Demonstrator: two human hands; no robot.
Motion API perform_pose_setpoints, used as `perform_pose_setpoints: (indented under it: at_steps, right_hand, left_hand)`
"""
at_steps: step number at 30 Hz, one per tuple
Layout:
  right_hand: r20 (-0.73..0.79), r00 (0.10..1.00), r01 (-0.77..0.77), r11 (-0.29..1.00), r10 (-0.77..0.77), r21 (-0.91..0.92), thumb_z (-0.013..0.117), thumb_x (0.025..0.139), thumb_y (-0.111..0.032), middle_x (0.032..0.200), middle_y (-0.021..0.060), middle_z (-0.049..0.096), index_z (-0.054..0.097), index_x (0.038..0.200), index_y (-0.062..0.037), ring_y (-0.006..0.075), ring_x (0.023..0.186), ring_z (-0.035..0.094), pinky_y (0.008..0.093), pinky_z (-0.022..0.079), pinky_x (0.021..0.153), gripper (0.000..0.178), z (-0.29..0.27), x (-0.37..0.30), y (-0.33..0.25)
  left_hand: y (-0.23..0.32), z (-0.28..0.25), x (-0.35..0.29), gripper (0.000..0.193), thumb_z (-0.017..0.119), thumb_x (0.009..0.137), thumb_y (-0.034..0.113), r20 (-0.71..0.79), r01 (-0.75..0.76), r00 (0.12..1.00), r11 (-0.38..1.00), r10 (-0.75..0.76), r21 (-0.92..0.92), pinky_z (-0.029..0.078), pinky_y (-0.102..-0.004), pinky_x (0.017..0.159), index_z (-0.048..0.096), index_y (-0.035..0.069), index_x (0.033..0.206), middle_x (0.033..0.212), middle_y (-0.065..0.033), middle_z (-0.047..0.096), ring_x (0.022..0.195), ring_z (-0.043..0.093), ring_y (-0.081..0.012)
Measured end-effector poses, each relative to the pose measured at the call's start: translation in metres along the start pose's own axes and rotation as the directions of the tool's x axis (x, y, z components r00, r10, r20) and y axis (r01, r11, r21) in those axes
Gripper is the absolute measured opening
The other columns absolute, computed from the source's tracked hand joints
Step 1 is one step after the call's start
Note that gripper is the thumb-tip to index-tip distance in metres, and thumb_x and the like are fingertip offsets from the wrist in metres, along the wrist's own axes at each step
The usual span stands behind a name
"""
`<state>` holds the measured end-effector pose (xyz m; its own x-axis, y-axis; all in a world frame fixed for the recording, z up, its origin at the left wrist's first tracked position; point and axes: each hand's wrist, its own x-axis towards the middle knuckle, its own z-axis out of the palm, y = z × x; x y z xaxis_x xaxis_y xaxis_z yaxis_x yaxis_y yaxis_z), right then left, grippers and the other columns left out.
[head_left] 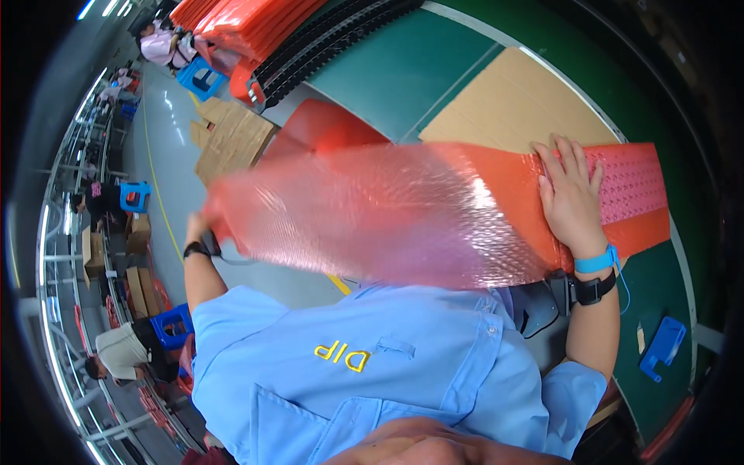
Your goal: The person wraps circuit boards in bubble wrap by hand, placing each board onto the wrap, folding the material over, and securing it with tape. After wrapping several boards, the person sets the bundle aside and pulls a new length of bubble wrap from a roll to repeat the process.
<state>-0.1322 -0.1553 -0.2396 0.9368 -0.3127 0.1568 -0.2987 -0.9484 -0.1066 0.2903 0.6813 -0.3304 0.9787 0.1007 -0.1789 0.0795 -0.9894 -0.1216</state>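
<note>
A long sheet of translucent red bubble wrap (364, 209) stretches across in front of me, blurred by motion toward its left part. Its far left end is gripped in my left hand (198, 230), which is partly hidden behind the sheet and smeared. At the right, my right hand (572, 194) lies flat with spread fingers on the wrap and on a pink panel with rows of small marks (632, 184). Red wrap shows around the panel's edges, on the green bench. A blue wrist strap (595, 262) and a black band circle my right wrist.
A brown cardboard sheet (515, 108) lies on the green bench (372, 74). Beyond stand a black slotted rack (333, 43) and stacked red bags (240, 27). A blue plastic piece (663, 347) lies at the right. Cardboard boxes (236, 143), stools and people are at the left.
</note>
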Motion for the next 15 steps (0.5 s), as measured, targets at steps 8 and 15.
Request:
perform_pose_setpoints:
  at_steps: [8,15]
  right_hand:
    - [-0.02,0.999,-0.05,0.998,0.05,-0.037,0.053,0.095,-0.019,0.151,0.0129,0.039,0.049,0.141,-0.0187,0.0336,0.145,0.029,0.0674,0.019,0.113,0.047,0.006,-0.008,-0.003]
    - [-0.167,0.982,-0.09,0.996,0.092,0.016,0.057,0.092,-0.019,0.15,0.0173,0.04,0.051,0.139,-0.0146,0.0351,0.144,0.032,0.065,0.024,0.113,0.048,0.008,-0.014,-0.008]
  left_hand:
    - [0.222,0.022,-0.032,0.058,0.066,0.084,0.02,0.177,-0.409,0.906,0.904,0.385,0.126,0.047,-0.0451,0.103,0.052,0.006,0.139,0.131,-0.0222,0.062,0.124,0.058,-0.0367]
    - [0.575,-0.124,-0.288,0.021,0.074,0.083,0.012,-0.598,-0.938,0.097,-0.128,0.796,-0.323,0.053,-0.0368,0.082,0.071,0.007,0.103,0.103,-0.012,0.07,0.096,0.067,-0.0274]
